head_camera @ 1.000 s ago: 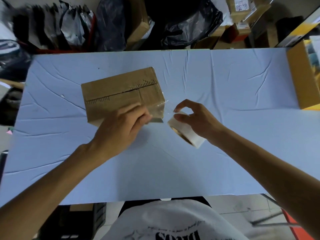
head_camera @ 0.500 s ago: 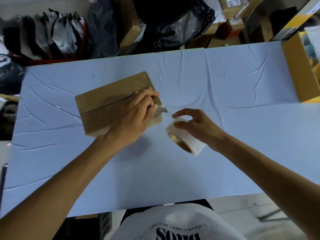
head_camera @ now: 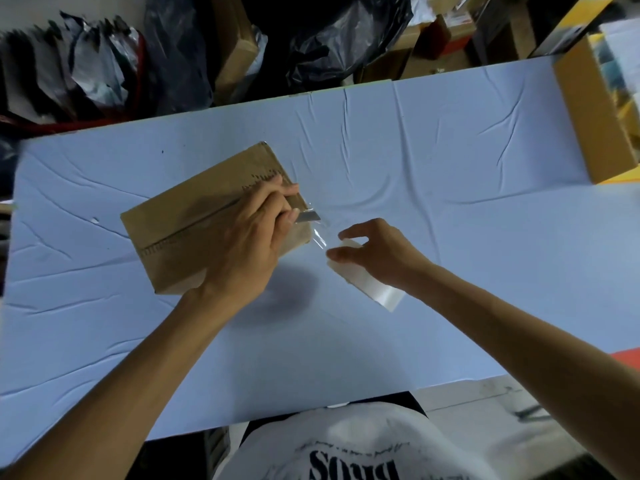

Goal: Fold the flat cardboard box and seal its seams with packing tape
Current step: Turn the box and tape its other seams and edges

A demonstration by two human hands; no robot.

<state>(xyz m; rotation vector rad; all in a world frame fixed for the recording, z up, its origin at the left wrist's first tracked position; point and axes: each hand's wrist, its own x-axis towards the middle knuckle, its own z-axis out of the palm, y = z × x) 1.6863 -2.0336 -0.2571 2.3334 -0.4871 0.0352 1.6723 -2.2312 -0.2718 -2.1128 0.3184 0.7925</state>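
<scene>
A brown cardboard box (head_camera: 194,216) lies closed on the blue-covered table (head_camera: 415,168), left of centre. My left hand (head_camera: 249,244) rests over its right end and grips a small cutter whose metal blade (head_camera: 308,216) pokes out past the box's right edge. A strip of clear tape (head_camera: 320,239) stretches from that edge to the tape roll (head_camera: 370,289). My right hand (head_camera: 377,251) holds the roll from above, just right of the box.
An open yellow-brown carton (head_camera: 588,112) stands at the table's right edge. Black bags (head_camera: 339,32) and stacked boxes crowd the floor behind the far edge. The table's near edge runs just above my white shirt.
My left hand has slid up along the box's right end, bringing the cutter blade to the stretched tape. The right hand and roll have stayed just right of the box.
</scene>
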